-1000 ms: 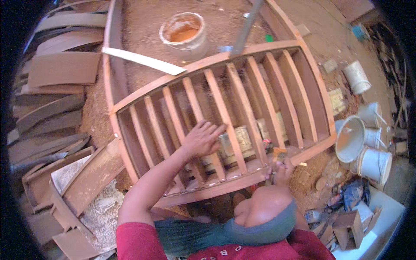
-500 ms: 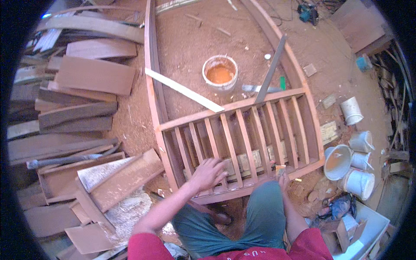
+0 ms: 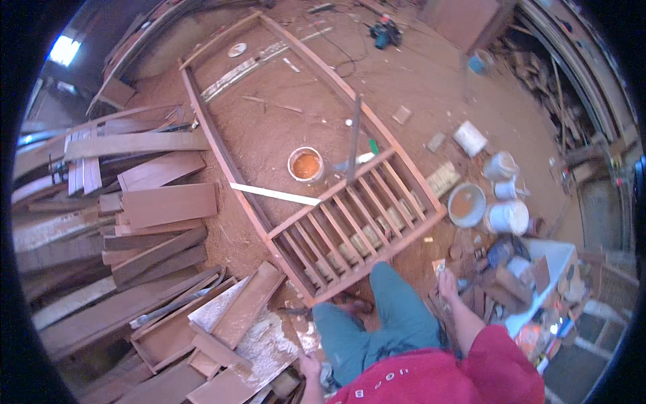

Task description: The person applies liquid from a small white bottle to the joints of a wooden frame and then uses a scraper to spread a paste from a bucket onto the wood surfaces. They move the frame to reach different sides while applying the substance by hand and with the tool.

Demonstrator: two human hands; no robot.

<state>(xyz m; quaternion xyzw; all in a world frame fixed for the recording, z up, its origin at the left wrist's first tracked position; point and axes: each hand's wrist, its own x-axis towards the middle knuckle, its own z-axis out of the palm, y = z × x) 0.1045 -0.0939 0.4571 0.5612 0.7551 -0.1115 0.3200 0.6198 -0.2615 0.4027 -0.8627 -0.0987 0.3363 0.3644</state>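
Note:
A long wooden frame lies in front of me, its near end fitted with several parallel wooden slats. My right hand is to the right of my knee, away from the frame. Its fingers are closed on a small flat piece, pale and orange, too small to name exactly. Low beside my left thigh is my left hand, near wooden boards and a whitish dusty patch; its fingers are too unclear to read. A pale strip and a dark strip rest against the frame's crossbar.
A bucket of orange stuff stands inside the frame. Boards are piled along the left. White buckets and a basin stand at right, near a white tub of offcuts. A power tool lies far off.
The view has turned and tilted to the right. My left hand has left the slats and dropped beside my thigh. My right hand has moved away from the frame with the small piece.

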